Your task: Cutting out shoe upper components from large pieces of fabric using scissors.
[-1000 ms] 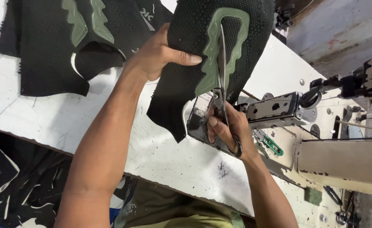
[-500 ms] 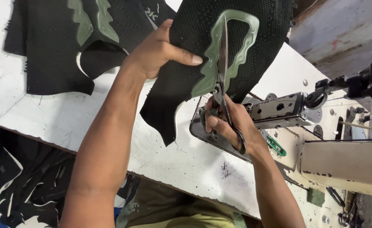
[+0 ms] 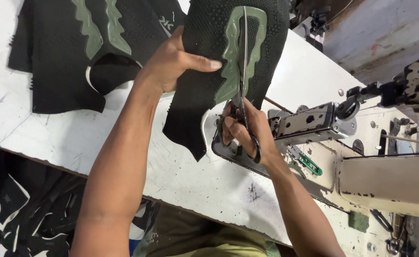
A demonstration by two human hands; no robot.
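Grasping steel scissors (image 3: pixel 243 71), the right hand (image 3: pixel 247 131) cuts the black mesh fabric piece with green trim (image 3: pixel 209 57) pinched by the left hand (image 3: pixel 174 62) above a scuffed white worktable (image 3: pixel 124 143).

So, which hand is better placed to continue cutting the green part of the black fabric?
The right hand, I think. It already holds the scissors, whose blades lie along the opening of the green overlay. The left hand grips the black mesh piece at its edge, keeping it up.
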